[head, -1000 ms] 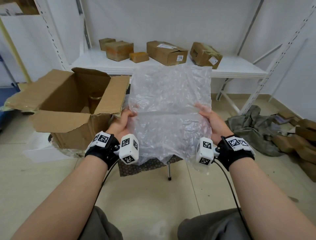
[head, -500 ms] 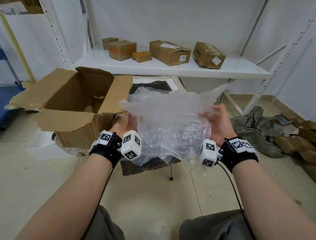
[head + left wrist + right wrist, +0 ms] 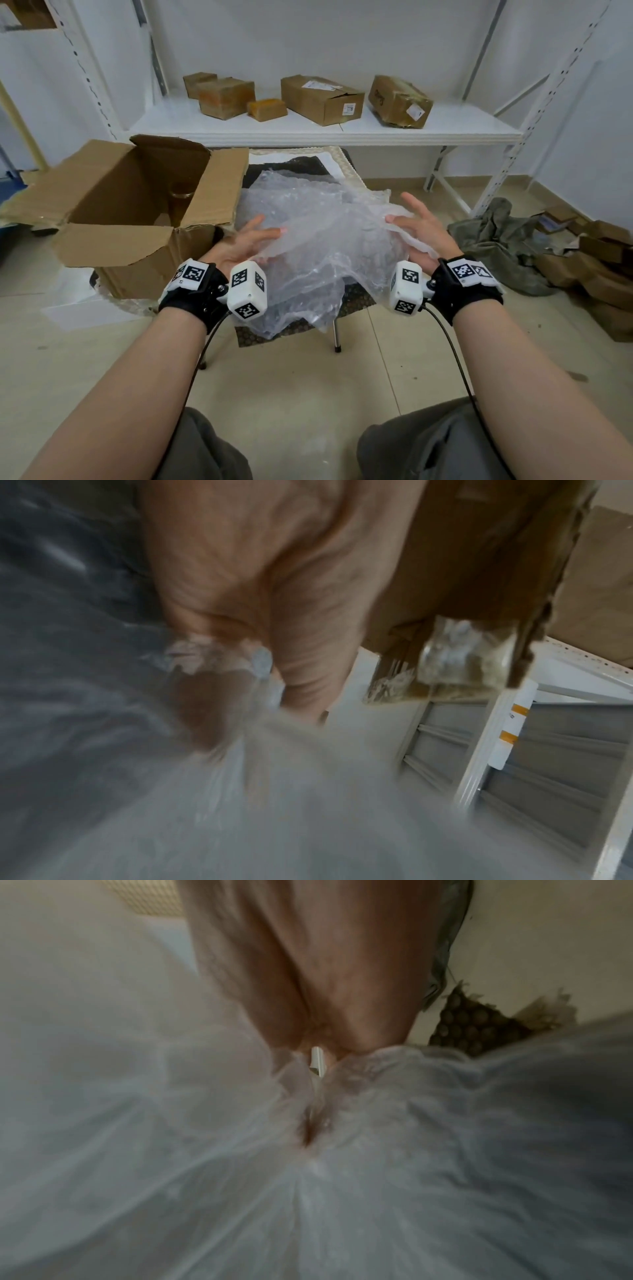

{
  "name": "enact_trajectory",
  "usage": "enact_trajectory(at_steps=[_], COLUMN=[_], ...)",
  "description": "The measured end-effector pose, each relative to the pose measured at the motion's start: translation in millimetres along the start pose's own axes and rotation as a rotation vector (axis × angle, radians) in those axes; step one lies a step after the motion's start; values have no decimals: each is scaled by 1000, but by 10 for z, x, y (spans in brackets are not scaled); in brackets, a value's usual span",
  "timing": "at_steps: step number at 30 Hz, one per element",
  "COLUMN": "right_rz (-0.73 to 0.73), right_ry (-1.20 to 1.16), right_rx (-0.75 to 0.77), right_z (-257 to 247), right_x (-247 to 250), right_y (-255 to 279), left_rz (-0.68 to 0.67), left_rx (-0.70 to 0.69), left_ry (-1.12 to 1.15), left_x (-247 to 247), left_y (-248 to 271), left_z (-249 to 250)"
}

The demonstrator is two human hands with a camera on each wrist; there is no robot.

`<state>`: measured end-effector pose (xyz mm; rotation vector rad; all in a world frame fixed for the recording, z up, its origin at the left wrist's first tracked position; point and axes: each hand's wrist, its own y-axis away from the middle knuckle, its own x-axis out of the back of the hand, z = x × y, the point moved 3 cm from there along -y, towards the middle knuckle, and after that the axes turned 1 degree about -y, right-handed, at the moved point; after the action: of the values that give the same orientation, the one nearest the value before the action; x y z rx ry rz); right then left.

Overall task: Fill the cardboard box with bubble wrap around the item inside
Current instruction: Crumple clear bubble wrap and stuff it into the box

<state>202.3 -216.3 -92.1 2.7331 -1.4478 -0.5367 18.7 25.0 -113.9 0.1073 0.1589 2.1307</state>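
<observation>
A crumpled sheet of clear bubble wrap [image 3: 325, 240] hangs between my two hands above a small cloth-covered stool [image 3: 356, 301]. My left hand [image 3: 250, 240] holds its left edge, thumb on top and fingers stretched out underneath. My right hand [image 3: 414, 226] grips the right edge under the thumb, its fingers spread upward. Both wrist views are blurred, with the wrap [image 3: 308, 804] [image 3: 342, 1177] bunched at the base of each thumb. The open cardboard box [image 3: 137, 246] stands just left of my left hand. A brown jar [image 3: 180, 200] stands upright inside it.
A white shelf [image 3: 308, 133] behind carries several closed cardboard boxes. A grey-green cloth [image 3: 503, 240] and flattened cardboard [image 3: 599, 274] lie on the floor at right. The box flaps [image 3: 219, 185] stand open toward the wrap. Tiled floor lies in front of my knees.
The sheet, held up flat a second ago, has come down and been crumpled. Both hands have turned inward and loosened their fingers around it.
</observation>
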Motion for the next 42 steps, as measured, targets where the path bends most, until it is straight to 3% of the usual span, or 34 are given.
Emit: enact_trajectory(at_steps=[3,11,17,23,31,35,42], right_rz=[58,-81,10,154,290,239,168], right_ry=[-23,218,129,-51,-196,-205,-230], right_rx=[-29,-315,-203,-159,-174,-207,-236], right_z=[-38,30,56,63,77,114,112], right_x=[34,29,0,27,82,-30,-136], right_y=[71,139,30,-3,38,85,161], left_rz=[17,106,174,62,15,-143,-312], left_rx=[265,173,70,84,43,-65,-63], left_ry=[8,186,272,500,-298,-686,-1076], left_x=[36,141,77,-46,-198,-189,-320], left_y=[20,-52,-77,-48,51,39,16], left_z=[-112,-128,-76,-69,33,-109,-198])
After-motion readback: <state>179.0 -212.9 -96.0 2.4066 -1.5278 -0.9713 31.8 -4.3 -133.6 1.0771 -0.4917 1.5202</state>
